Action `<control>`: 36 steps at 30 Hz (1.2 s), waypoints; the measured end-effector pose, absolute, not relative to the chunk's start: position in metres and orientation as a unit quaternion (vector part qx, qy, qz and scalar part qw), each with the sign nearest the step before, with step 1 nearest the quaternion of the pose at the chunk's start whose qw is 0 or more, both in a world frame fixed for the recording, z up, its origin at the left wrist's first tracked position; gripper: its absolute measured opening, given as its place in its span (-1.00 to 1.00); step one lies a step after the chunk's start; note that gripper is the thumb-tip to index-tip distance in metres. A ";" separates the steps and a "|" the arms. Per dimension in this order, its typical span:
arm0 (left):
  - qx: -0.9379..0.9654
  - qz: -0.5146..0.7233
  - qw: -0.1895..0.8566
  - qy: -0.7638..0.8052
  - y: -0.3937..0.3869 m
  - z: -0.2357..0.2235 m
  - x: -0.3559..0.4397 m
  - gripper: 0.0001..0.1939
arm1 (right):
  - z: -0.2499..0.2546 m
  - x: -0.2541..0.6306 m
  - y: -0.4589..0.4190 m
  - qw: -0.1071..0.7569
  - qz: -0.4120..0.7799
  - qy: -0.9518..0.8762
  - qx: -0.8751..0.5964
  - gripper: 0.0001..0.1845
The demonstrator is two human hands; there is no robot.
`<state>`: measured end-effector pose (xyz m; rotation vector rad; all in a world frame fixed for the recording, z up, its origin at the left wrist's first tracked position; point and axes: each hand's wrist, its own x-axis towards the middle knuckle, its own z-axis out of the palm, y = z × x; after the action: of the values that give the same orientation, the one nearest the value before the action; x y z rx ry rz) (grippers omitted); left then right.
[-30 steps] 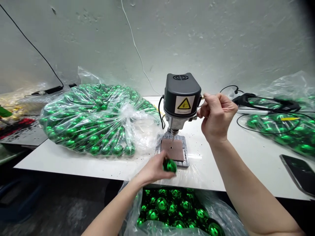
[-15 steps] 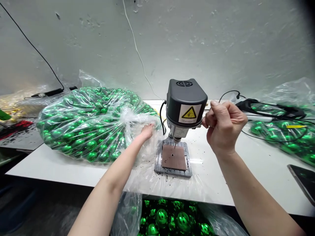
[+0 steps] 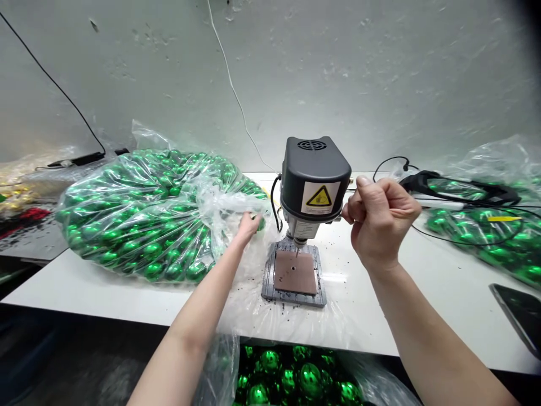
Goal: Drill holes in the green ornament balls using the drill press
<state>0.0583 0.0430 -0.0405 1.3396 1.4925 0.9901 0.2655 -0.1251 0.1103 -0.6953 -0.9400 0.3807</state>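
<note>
A small black bench drill press (image 3: pixel 316 175) with a yellow warning label stands mid-table. A brown square board (image 3: pixel 296 276) with a dark hole lies on its grey slotted base (image 3: pixel 270 290), below the bit. My right hand (image 3: pixel 382 223) is closed at the machine's right side, around its feed handle, which is mostly hidden by the fingers. Left of the drill, my left hand (image 3: pixel 247 228) has its fingers around a shiny green ball ornament (image 3: pixel 261 223), partly covered. That hand is over the crumpled mouth of a large clear plastic bag (image 3: pixel 147 225) full of green ball ornaments.
More green balls (image 3: pixel 310 378) lie in an open plastic bag below the table's front edge. At right are another bag of green balls (image 3: pixel 507 248), a black strap-like object (image 3: pixel 465 186) and a phone (image 3: pixel 515 316). Dark shavings surround the drill base. A white cable (image 3: pixel 232 84) runs down the wall.
My left hand has drawn back slightly from the bag's mouth, and a green ball now shows in its fingers. My right hand stays at the handle. The view has shifted a little.
</note>
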 end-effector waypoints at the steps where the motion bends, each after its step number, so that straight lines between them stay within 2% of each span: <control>1: 0.525 0.400 0.452 0.600 0.033 -0.036 0.048 -0.65 | 0.110 0.265 -0.125 0.818 0.175 -0.441 -0.326 -0.52; 6: 0.342 0.473 0.677 0.447 -0.036 -0.006 0.017 -0.75 | 0.108 0.264 -0.125 0.820 0.157 -0.441 -0.329 -0.50; 8: 0.292 0.476 0.735 0.383 -0.063 0.002 0.019 -0.77 | 0.107 0.264 -0.124 0.823 0.156 -0.441 -0.323 -0.50; 16: 0.333 0.439 0.763 0.338 -0.114 -0.012 0.052 -0.62 | 0.104 0.267 -0.121 0.824 0.152 -0.462 -0.293 -0.52; 19: 0.391 0.444 0.717 0.369 -0.114 -0.028 0.063 -0.50 | 0.103 0.268 -0.120 0.827 0.140 -0.463 -0.287 -0.51; 22: 0.503 0.459 0.589 0.435 -0.110 -0.046 0.072 -0.40 | 0.101 0.268 -0.119 0.829 0.140 -0.461 -0.285 -0.51; 26: 0.611 0.451 0.474 0.446 -0.104 -0.065 0.081 -0.50 | 0.100 0.268 -0.120 0.826 0.136 -0.465 -0.288 -0.51; 30: 0.665 0.448 0.423 0.422 -0.101 -0.078 0.086 -0.56 | 0.100 0.268 -0.120 0.825 0.129 -0.469 -0.289 -0.51; 36: 0.693 0.462 0.385 0.398 -0.099 -0.090 0.086 -0.52 | 0.099 0.268 -0.121 0.821 0.124 -0.472 -0.295 -0.52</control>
<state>0.0859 -0.0986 -0.0898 1.7657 1.0149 1.1767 0.2679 -0.1206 0.0990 -0.6287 -1.0049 0.2641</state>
